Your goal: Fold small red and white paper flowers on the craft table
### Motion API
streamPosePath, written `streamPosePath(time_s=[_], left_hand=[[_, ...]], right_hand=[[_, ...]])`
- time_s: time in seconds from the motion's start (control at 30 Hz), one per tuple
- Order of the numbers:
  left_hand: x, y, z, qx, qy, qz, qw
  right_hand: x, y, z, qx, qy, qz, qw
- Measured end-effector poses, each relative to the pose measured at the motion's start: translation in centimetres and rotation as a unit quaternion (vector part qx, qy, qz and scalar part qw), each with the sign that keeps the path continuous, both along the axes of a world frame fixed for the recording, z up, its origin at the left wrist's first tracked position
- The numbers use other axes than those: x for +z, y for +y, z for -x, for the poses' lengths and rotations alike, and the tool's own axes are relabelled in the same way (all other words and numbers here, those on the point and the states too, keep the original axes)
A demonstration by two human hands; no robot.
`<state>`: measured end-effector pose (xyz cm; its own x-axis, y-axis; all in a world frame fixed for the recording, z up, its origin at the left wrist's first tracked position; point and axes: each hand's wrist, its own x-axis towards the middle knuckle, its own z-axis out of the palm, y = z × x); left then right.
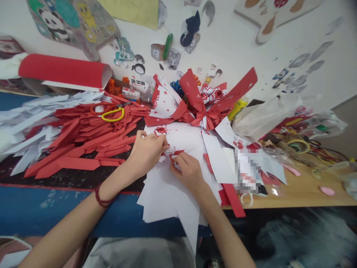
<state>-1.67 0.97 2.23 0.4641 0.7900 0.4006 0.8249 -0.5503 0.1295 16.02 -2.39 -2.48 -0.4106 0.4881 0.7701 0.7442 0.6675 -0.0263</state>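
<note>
Over a stack of white paper sheets (pixel 164 193), both hands meet at a small red-and-white folded paper piece (pixel 169 151). My left hand (pixel 147 150), with a dark red cord at its wrist, is closed and pinches the piece from the left. Closed on the lower right side of the same piece, my right hand (pixel 188 171) has thumb and fingertips at a red bit of it. The fingers cover part of the folded piece. Just behind lies white paper with a red print (pixel 184 134). Beyond it stands a large red-and-white paper bow-like decoration (pixel 206 108).
Left lie piles of folded red paper strips (pixel 83 137) and white paper strips (pixel 30 115). Scissors with yellow handles (pixel 113 114) rest on the red pile. A red paper roll (pixel 64 70) sits behind. On the right are a plastic bag (pixel 262 115) and a tape roll (pixel 298 146).
</note>
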Motion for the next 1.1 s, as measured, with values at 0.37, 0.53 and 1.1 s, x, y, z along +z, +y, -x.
streamPosePath(time_s=[0.37, 0.53, 1.1], left_hand=[[0.2, 0.2, 1.2, -0.046, -0.135, 0.008, 0.990], [0.1, 0.0, 1.7, -0.136, -0.070, 0.034, 0.988], [-1.9, 0.0, 0.2, -0.178, -0.053, -0.090, 0.978]], right_hand=[[-0.4, 0.0, -0.7, -0.046, 0.118, 0.145, 0.981], [-0.2, 0.1, -1.1, -0.077, 0.213, 0.237, 0.945], [-0.2, 0.5, -1.5, -0.066, 0.191, 0.149, 0.968]])
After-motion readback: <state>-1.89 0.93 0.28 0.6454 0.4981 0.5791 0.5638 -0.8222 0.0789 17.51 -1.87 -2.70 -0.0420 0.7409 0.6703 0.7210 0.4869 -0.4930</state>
